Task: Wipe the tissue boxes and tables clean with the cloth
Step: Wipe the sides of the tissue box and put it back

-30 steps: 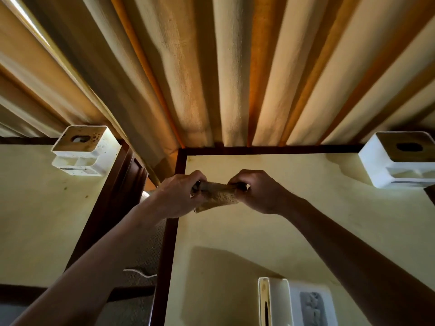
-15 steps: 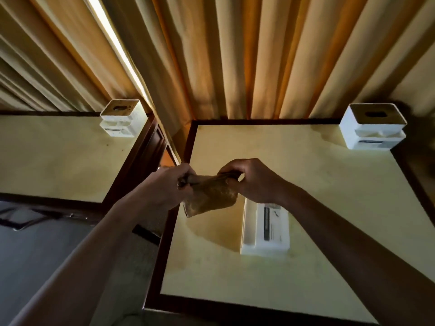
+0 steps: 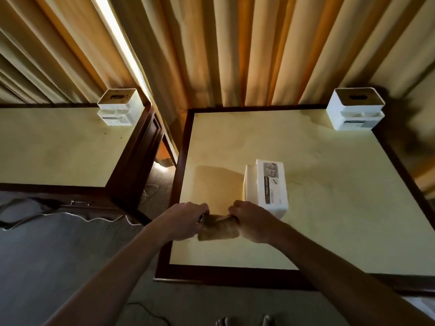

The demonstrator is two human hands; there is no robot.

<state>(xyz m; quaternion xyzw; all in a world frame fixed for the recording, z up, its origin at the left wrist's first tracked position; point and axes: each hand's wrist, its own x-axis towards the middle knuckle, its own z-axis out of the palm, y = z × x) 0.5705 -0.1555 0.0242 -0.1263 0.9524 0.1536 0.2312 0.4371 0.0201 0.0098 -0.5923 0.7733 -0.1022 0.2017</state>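
Here both arms reach forward, the left hand [image 3: 186, 221] and right hand [image 3: 253, 222] each gripping an end of the cloth [image 3: 219, 228] over the table [image 3: 329, 208]. A tissue box [image 3: 270, 184] lies on its side just beyond the right hand; what it holds cannot be seen.

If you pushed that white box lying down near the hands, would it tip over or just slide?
Probably slide. The tissue box lies on a broad side on the table, so it looks hard to tip. It seems like thin, hollow plastic, so likely light. The tabletop looks smooth, so a gentle nudge may send it skidding.
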